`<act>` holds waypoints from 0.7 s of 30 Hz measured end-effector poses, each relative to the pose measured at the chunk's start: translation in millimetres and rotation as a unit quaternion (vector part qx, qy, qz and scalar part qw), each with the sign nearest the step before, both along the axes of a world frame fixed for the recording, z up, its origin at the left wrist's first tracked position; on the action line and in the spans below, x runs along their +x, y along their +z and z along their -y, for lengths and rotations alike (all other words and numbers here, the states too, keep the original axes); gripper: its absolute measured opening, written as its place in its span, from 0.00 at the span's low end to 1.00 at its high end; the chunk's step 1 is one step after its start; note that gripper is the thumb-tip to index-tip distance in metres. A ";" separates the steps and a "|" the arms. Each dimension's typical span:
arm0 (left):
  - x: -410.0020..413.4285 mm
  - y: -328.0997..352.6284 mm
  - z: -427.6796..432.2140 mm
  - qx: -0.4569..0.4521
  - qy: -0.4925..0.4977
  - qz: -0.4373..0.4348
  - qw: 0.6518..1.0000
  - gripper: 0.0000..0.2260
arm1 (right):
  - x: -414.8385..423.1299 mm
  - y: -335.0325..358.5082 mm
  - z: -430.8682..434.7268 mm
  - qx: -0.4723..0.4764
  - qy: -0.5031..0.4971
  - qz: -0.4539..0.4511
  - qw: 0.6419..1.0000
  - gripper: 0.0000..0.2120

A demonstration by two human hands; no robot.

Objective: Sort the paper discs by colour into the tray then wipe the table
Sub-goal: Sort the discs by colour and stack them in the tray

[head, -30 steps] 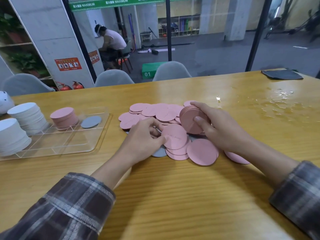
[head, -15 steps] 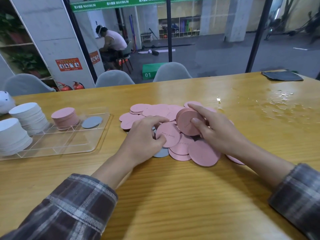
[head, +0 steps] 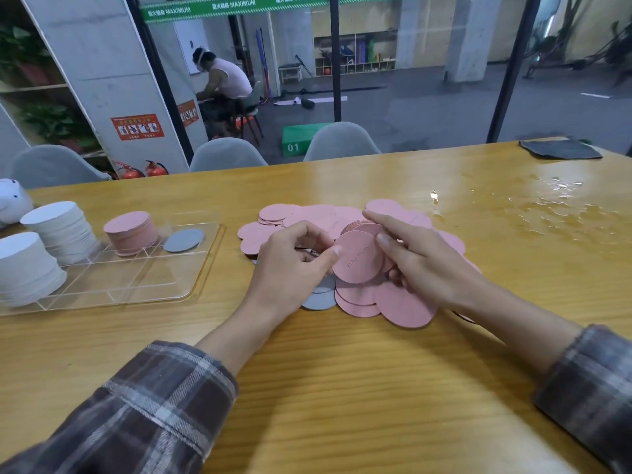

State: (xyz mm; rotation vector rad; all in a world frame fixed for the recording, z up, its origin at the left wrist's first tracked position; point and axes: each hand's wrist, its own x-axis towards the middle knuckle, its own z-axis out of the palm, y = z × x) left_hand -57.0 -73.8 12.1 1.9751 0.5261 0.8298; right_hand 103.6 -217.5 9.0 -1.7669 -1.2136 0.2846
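While both hands are working over the pile of pink paper discs (head: pixel 307 213) at the middle of the wooden table (head: pixel 342 388), my left hand (head: pixel 290 268) is curling its fingers and pressing its thumb tip against the left edge of one tilted pink disc (head: pixel 359 261). Whether its other fingers are reaching behind that disc is hidden. My right hand (head: pixel 431 268) is gripping a held pink stack (head: pixel 360 226), with its forefinger lying across the top and its thumb resting on the tilted disc's face. That disc is leaning against the front of the stack. A loose grey disc (head: pixel 319 301) is showing from beneath my left hand at the pile's near edge.

Faint writing is running across the tilted disc, too small to read. A green banner (head: pixel 239 3) behind the glass is showing "MAXIMUM", and a green box (head: pixel 297 142) on the floor is bearing "01". A red poster (head: pixel 136 126) is carrying print I cannot read.

To my left, a clear divided tray (head: pixel 136 289) is holding a sorted pink stack (head: pixel 131 232) in one far compartment and a single sorted grey disc (head: pixel 183 240) in the compartment just right of it. Two tall stacks of white discs (head: pixel 63 230) are standing at its left end. At the table's far right, a dark cloth (head: pixel 559 149) is lying beyond a wet patch (head: pixel 554 206).
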 end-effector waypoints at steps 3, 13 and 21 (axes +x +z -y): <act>3.5 -2.5 6.2 -0.020 0.005 0.002 1.000 0.06 | -0.8 -0.5 -1.1 -0.007 0.005 0.008 1.000 0.20; 2.0 -12.2 2.0 0.190 -0.021 -0.127 0.973 0.09 | 11.8 6.3 0.5 -0.025 -0.065 0.161 0.985 0.22; -0.5 -11.5 0.2 0.202 -0.056 -0.196 0.958 0.20 | 14.0 2.0 1.2 -0.087 -0.040 0.245 0.965 0.24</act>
